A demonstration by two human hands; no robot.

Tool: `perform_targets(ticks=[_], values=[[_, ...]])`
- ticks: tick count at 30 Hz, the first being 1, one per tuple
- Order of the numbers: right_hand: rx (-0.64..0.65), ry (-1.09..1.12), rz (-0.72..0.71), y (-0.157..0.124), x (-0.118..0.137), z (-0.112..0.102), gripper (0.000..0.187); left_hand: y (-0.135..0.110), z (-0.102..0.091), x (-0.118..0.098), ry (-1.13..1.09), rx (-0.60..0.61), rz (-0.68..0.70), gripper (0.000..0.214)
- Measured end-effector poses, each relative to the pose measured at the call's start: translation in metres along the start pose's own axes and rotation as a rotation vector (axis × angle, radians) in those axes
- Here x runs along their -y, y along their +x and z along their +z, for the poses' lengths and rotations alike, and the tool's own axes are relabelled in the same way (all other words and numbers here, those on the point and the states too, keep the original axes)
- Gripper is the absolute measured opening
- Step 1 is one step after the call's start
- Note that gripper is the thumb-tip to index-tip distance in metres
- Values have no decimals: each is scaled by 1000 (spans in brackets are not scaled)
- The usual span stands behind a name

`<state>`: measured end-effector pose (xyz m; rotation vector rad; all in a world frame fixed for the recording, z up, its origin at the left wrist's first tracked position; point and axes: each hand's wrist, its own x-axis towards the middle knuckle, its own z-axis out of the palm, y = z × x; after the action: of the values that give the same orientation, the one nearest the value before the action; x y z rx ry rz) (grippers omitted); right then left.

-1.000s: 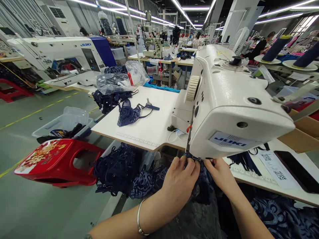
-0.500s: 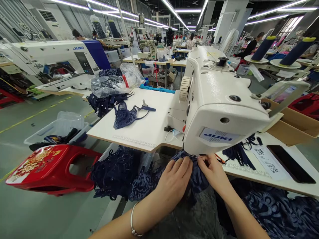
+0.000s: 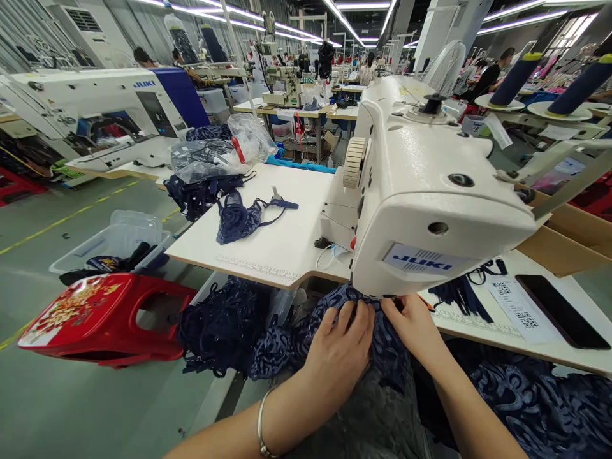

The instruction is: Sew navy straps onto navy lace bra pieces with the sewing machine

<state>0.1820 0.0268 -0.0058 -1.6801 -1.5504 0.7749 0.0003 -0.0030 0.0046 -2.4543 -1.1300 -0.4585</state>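
Observation:
Below the head of a white JUKI sewing machine [image 3: 444, 217] lies a navy patterned bra [image 3: 389, 347], its part under the machine hidden. My left hand [image 3: 342, 344] presses on it with bent fingers, a silver bangle on the wrist. Close by on the right, my right hand [image 3: 411, 325] pinches its edge between thumb and fingers; the fingertips are partly covered by the machine. Another navy bra [image 3: 238, 220] rests on the white table [image 3: 296, 236], one strap stretched out to the right.
Left of my hands hangs a heap of navy bras [image 3: 224, 325]. A red stool [image 3: 105, 319] and a clear plastic box [image 3: 136, 229] stand on the floor. On the right side lie navy straps [image 3: 461, 298], a paper with codes [image 3: 521, 309] and a black phone [image 3: 564, 311].
The bra's fabric has bunched up higher beside my left hand, whose fingers are now more bent and spread. My right hand keeps its pinch near the same spot. The view has shifted slightly.

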Motion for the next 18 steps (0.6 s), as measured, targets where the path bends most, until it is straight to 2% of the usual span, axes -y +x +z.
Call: perform_targets(ticks=[4, 18], values=[[10, -24, 20, 0, 4, -1, 13, -1, 2, -2, 30, -4, -5, 37], [-50, -95, -58, 1, 5, -2, 11, -1, 0, -4, 35, 7, -24, 36]])
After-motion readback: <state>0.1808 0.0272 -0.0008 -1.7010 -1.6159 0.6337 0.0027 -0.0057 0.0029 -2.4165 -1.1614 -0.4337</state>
